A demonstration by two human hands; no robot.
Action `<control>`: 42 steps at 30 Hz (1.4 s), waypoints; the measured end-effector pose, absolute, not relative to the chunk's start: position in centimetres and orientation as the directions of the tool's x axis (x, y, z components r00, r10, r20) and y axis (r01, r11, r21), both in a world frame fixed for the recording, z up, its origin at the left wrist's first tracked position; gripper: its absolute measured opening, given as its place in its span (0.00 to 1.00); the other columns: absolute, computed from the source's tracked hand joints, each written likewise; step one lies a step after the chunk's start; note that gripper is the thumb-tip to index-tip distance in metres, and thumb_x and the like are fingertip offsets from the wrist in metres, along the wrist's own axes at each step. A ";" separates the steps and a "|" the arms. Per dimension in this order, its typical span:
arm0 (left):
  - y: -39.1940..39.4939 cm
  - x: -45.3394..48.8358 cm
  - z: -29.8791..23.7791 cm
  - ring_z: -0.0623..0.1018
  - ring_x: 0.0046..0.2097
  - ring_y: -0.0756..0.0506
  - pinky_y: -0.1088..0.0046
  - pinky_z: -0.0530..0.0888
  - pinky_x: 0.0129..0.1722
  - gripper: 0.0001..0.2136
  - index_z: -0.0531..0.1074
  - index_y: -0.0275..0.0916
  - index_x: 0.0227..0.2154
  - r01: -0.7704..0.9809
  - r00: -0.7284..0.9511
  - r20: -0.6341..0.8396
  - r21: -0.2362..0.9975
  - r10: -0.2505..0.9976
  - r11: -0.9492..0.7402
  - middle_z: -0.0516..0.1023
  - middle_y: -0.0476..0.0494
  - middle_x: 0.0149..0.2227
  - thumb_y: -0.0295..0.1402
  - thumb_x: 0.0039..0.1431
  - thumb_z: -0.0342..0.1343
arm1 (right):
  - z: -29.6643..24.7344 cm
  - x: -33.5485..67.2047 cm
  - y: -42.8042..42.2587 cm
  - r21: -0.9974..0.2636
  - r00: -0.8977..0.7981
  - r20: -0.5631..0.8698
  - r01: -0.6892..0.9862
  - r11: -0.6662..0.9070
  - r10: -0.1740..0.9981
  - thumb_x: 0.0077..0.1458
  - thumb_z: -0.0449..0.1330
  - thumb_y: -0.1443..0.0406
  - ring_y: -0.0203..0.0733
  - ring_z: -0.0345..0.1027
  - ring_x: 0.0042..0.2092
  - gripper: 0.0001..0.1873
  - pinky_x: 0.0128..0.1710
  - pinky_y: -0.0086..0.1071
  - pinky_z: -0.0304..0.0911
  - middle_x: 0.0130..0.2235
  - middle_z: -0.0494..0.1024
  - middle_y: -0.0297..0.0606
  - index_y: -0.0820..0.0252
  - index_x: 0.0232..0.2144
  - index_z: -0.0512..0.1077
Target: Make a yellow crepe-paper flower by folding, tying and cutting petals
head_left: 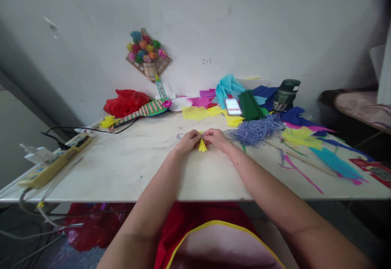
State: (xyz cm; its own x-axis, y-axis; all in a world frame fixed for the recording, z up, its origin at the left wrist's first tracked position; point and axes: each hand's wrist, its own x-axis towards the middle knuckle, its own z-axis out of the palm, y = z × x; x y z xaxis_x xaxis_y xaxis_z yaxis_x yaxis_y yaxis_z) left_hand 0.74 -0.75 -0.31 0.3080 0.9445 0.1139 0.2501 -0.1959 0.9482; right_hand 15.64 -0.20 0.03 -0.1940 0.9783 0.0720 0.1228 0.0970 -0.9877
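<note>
A small piece of pleated yellow crepe paper (202, 147) fans out downward between my hands over the middle of the table. My left hand (190, 141) pinches it from the left, fingers closed. From the right, my right hand (215, 139) is closed at its gathered upper part, where a thin lilac string seems to pass. A bit of that string shows left of my left hand. To the right, more string runs toward a loose lilac heap of string (256, 130). What exactly lies between the right fingertips is too small to make out.
Crepe paper in several colours, a phone (233, 106) and a dark green bottle (286, 95) stand at the back right. A thin stick (302, 158) lies right. A power strip (55, 163) with cables sits left. A paper-flower basket (149, 70) hangs behind.
</note>
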 end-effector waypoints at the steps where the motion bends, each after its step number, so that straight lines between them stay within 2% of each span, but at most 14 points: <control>1: -0.8 0.7 -0.3 0.65 0.19 0.54 0.79 0.61 0.20 0.08 0.59 0.38 0.24 0.254 0.310 0.118 0.946 0.943 -0.202 0.64 0.54 0.16 0.35 0.53 0.49 | 0.1 15.7 -0.2 -0.989 -0.202 0.066 0.118 0.092 0.977 0.38 0.56 0.73 0.33 0.65 0.21 0.04 0.24 0.26 0.65 0.16 0.69 0.29 0.61 0.20 0.67; 10: -0.8 0.6 -0.1 0.63 0.18 0.55 0.79 0.59 0.20 0.09 0.60 0.38 0.23 0.318 0.332 0.141 0.914 0.933 -0.251 0.63 0.55 0.15 0.37 0.52 0.48 | -0.6 16.2 0.5 -0.997 -0.324 0.073 -0.021 0.070 0.943 0.36 0.52 0.70 0.33 0.62 0.21 0.04 0.20 0.25 0.58 0.17 0.67 0.32 0.63 0.19 0.67; 16: -0.7 0.5 -0.3 0.64 0.19 0.54 0.78 0.60 0.21 0.10 0.60 0.37 0.24 0.321 0.336 0.149 0.910 0.930 -0.262 0.64 0.55 0.15 0.38 0.52 0.48 | 0.2 16.1 -0.3 -0.991 -0.305 0.084 0.070 0.110 0.949 0.38 0.56 0.66 0.31 0.59 0.20 0.04 0.20 0.25 0.55 0.16 0.66 0.29 0.62 0.17 0.66; 20: -0.7 0.5 -0.4 0.64 0.18 0.54 0.78 0.60 0.20 0.09 0.60 0.38 0.23 0.304 0.338 0.162 0.913 0.927 -0.271 0.64 0.55 0.15 0.38 0.52 0.49 | 0.7 15.9 -0.7 -0.986 -0.270 0.065 0.132 0.104 0.961 0.35 0.57 0.69 0.31 0.59 0.20 0.01 0.21 0.25 0.57 0.16 0.66 0.28 0.62 0.17 0.66; 27: -0.6 0.6 -0.5 0.64 0.17 0.54 0.78 0.60 0.19 0.10 0.60 0.38 0.24 0.250 0.317 0.158 0.937 0.935 -0.243 0.63 0.55 0.14 0.38 0.51 0.51 | 0.3 16.0 -0.4 -0.999 -0.309 0.046 -0.037 0.036 0.950 0.37 0.53 0.70 0.34 0.64 0.23 0.02 0.25 0.28 0.63 0.18 0.69 0.32 0.62 0.17 0.66; 32: -0.4 0.5 -0.7 0.64 0.16 0.54 0.78 0.60 0.18 0.11 0.60 0.38 0.25 0.247 0.251 0.165 0.942 0.954 -0.228 0.63 0.55 0.14 0.40 0.51 0.52 | 0.4 16.5 -0.2 -0.999 -0.286 0.033 -0.022 0.028 0.958 0.37 0.53 0.71 0.34 0.64 0.21 0.04 0.24 0.27 0.63 0.17 0.70 0.34 0.63 0.19 0.67; 37: -0.5 0.2 -0.2 0.62 0.14 0.54 0.78 0.58 0.16 0.11 0.62 0.37 0.23 0.343 0.184 0.159 0.915 0.970 -0.215 0.61 0.56 0.12 0.40 0.48 0.53 | 0.7 17.0 -0.2 -0.996 -0.273 0.041 0.063 0.060 0.961 0.37 0.53 0.70 0.33 0.61 0.18 0.04 0.17 0.25 0.58 0.15 0.68 0.34 0.64 0.17 0.67; 42: -1.0 0.2 0.5 0.61 0.15 0.55 0.79 0.58 0.17 0.13 0.64 0.36 0.20 0.470 0.149 0.131 0.863 0.980 -0.187 0.60 0.55 0.12 0.42 0.47 0.52 | 1.2 16.9 -0.7 -0.998 -0.225 0.009 0.060 0.023 0.974 0.37 0.54 0.69 0.33 0.62 0.20 0.03 0.17 0.25 0.58 0.16 0.68 0.34 0.63 0.16 0.66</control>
